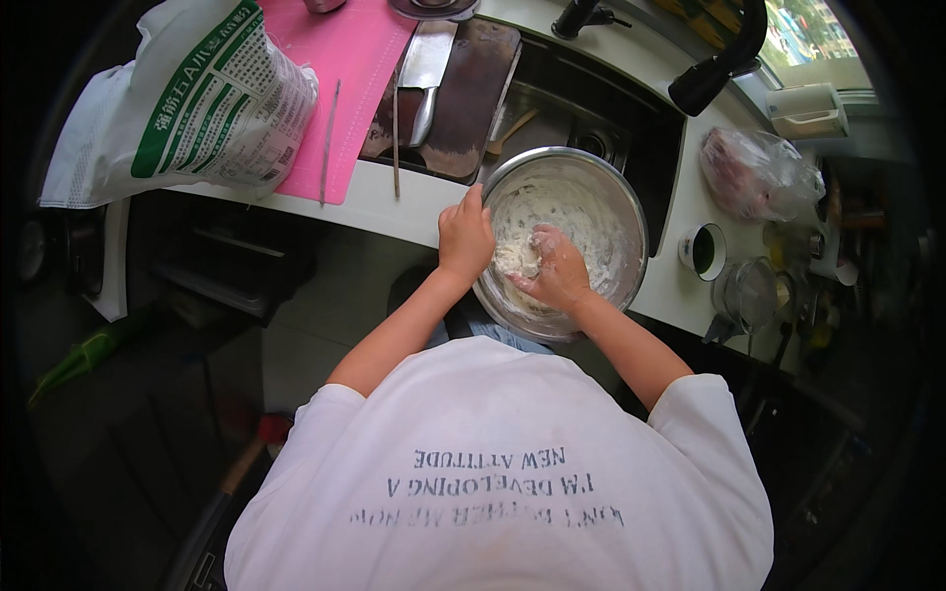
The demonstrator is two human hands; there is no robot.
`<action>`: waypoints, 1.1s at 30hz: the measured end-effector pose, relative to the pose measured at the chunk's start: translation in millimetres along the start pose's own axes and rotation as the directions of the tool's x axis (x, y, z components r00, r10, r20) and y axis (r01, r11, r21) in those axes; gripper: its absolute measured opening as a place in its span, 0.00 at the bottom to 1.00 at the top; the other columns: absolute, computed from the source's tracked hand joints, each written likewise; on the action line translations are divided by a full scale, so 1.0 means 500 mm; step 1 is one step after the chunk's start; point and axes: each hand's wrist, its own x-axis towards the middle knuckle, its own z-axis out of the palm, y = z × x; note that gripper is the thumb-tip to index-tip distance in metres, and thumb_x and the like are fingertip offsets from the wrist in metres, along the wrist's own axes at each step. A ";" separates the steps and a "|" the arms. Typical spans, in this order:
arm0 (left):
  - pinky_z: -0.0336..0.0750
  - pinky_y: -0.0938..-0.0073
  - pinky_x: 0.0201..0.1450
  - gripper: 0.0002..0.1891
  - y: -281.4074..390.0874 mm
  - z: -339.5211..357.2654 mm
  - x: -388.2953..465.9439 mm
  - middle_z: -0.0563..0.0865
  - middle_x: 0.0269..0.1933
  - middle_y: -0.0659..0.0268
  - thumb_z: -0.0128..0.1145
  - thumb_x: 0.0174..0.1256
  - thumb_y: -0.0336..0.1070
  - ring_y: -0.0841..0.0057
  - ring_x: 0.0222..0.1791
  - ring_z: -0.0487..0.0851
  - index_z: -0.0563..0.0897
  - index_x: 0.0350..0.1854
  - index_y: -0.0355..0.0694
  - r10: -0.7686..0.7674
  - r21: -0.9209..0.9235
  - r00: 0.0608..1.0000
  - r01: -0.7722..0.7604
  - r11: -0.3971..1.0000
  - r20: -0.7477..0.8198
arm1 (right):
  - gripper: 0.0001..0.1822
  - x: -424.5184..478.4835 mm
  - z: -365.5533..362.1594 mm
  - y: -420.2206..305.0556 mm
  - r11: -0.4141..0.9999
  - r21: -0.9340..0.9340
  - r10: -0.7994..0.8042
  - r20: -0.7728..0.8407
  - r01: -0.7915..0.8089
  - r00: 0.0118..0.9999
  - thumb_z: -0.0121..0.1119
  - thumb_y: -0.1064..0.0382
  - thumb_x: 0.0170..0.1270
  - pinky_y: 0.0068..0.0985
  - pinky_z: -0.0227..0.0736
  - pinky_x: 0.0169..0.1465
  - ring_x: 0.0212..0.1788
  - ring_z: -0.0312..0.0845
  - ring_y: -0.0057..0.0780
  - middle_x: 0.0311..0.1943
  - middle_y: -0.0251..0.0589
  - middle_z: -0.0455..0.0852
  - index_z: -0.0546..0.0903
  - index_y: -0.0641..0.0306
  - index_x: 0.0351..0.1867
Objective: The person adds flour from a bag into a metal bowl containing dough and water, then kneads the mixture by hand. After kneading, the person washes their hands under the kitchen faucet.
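Observation:
A wide stainless steel mixing bowl (634, 214) stands before me at the front edge of the sink. Its inner wall is smeared with flour and wet dough. My left hand (467, 235) grips the bowl's left rim. Down inside, my right hand (553, 270) presses on shaggy dough (516, 255) at the left side of the bowl. Dough and flour coat its fingertips, which are spread around the lump. The palm side of the right hand is hidden.
A cleaver (427, 66) lies on a dark cutting board (473, 81) left of the black sink (650, 140). Beyond are a pink mat (347, 59) and a flour sack (214, 111). On the right sit a plastic bag of meat (754, 173), a cup (702, 251) and a glass jug (746, 295).

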 end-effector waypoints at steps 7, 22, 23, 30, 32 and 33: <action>0.65 0.58 0.52 0.20 -0.001 -0.005 0.000 0.81 0.46 0.49 0.51 0.59 0.29 0.54 0.46 0.78 0.68 0.54 0.30 -0.016 -0.018 1.000 0.016 1.000 0.027 | 0.24 0.091 0.026 -0.016 0.989 -0.145 0.043 0.167 -0.019 0.985 0.67 0.43 0.41 0.37 0.73 0.44 0.39 0.77 0.46 0.38 0.47 0.80 0.82 0.54 0.38; 0.67 0.57 0.49 0.19 0.006 -0.006 0.005 0.82 0.39 0.50 0.51 0.60 0.30 0.53 0.41 0.79 0.68 0.54 0.32 -0.060 -0.015 0.996 0.061 0.998 0.060 | 0.28 -0.085 -0.037 0.162 0.370 0.838 0.604 0.112 -0.402 0.789 0.60 0.47 0.57 0.30 0.67 0.54 0.50 0.75 0.42 0.45 0.51 0.82 0.79 0.71 0.48; 0.66 0.58 0.51 0.19 0.009 -0.006 0.006 0.82 0.41 0.50 0.50 0.60 0.29 0.55 0.42 0.79 0.68 0.54 0.32 -0.082 -0.013 0.992 0.083 0.996 0.092 | 0.27 -0.080 -0.047 0.160 0.496 0.728 0.574 0.135 -0.474 0.808 0.61 0.48 0.57 0.30 0.67 0.53 0.49 0.75 0.43 0.44 0.51 0.81 0.80 0.72 0.46; 0.69 0.54 0.45 0.19 0.006 -0.001 0.002 0.82 0.37 0.47 0.51 0.60 0.29 0.47 0.39 0.78 0.69 0.54 0.32 -0.005 -0.043 1.000 0.005 0.999 0.008 | 0.23 -0.011 0.005 0.041 0.992 -0.020 0.119 -0.242 -0.128 0.963 0.68 0.49 0.46 0.39 0.64 0.53 0.50 0.66 0.48 0.46 0.47 0.74 0.80 0.64 0.38; 0.69 0.54 0.46 0.19 0.007 0.000 0.002 0.82 0.37 0.46 0.51 0.60 0.29 0.47 0.39 0.78 0.69 0.54 0.32 -0.002 -0.032 1.000 0.002 1.000 0.010 | 0.23 0.011 0.025 0.027 0.991 -0.080 0.080 -0.297 -0.108 0.952 0.68 0.48 0.44 0.41 0.64 0.53 0.51 0.66 0.48 0.47 0.46 0.74 0.80 0.60 0.39; 0.69 0.54 0.46 0.19 0.004 0.002 0.003 0.82 0.38 0.46 0.51 0.60 0.30 0.47 0.40 0.78 0.69 0.54 0.32 0.006 -0.032 1.000 -0.006 0.999 0.005 | 0.23 0.025 0.032 0.019 0.987 -0.113 0.074 -0.296 -0.112 0.952 0.68 0.48 0.44 0.41 0.65 0.53 0.51 0.65 0.48 0.47 0.45 0.74 0.80 0.58 0.40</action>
